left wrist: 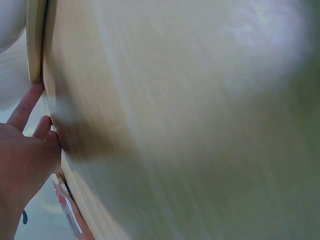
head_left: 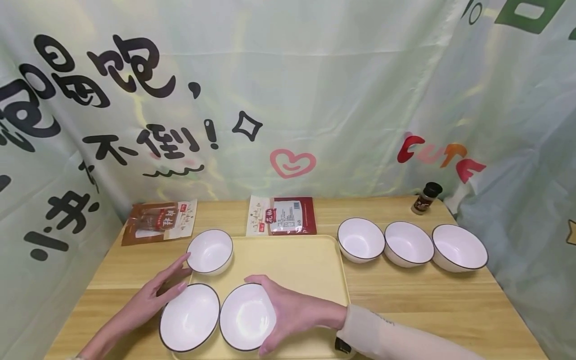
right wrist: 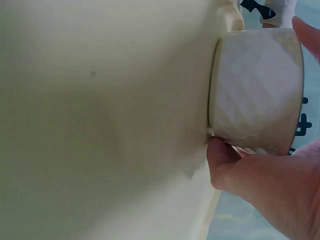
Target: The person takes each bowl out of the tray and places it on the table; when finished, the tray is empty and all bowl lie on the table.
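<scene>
My right hand curves round the right side of a white, dark-rimmed bowl at the front of the cream tray. In the right wrist view, a fingertip of this hand is at the base of the bowl's ribbed outer wall. Another white bowl stands just left of it, and a smaller one sits behind. My left hand has its fingers extended beside these two, fingertips at their left rims. The left wrist view has that hand low by the tray edge.
Three more white bowls, left, middle and right, line up right of the tray. A dark-capped spice jar stands behind them. Two spice packets, brown and red-white, lie along the back before a printed curtain.
</scene>
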A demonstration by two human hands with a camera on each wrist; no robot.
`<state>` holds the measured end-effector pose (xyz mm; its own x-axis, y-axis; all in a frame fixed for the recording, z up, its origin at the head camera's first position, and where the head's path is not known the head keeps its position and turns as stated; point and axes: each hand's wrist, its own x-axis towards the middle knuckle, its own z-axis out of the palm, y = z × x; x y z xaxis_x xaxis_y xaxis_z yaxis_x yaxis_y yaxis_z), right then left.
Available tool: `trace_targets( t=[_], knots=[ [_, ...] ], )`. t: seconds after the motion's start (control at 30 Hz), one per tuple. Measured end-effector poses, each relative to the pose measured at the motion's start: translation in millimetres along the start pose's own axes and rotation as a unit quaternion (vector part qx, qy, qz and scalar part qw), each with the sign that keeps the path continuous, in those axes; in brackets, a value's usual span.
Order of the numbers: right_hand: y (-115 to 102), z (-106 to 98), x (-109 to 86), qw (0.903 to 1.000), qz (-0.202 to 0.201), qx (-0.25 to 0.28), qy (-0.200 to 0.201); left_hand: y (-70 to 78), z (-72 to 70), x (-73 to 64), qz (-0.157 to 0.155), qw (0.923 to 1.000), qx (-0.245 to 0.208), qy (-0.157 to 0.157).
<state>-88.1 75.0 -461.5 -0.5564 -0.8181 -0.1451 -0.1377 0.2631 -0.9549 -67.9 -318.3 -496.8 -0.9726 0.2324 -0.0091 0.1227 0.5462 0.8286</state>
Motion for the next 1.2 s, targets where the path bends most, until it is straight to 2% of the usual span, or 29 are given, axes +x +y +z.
trace_targets(
  t=[0.47, 0.77, 1.03, 1.2],
  knots=[
    [8, 5, 1.1, 0.9998, -0.014, -0.004, 0.012, 0.7, -0.5, 0.5, -0.010, 0.9999, -0.007, -0.004],
    [8, 6, -1.0, 0.9991, -0.014, -0.019, 0.036, 0.1, 0.5, -0.9, -0.002, 0.9998, 0.021, 0.001],
    [8, -1, -2.3, 0.9965, -0.033, -0.039, 0.067, -1.0, 1.0, -0.6, -0.006, 0.9999, 0.013, 0.000],
    [1, -6, -5.6, 0.9958, -0.035, -0.029, 0.079, -1.9, 0.4, -0.5, 0.000, 0.9998, 0.020, 0.001]
  ],
)
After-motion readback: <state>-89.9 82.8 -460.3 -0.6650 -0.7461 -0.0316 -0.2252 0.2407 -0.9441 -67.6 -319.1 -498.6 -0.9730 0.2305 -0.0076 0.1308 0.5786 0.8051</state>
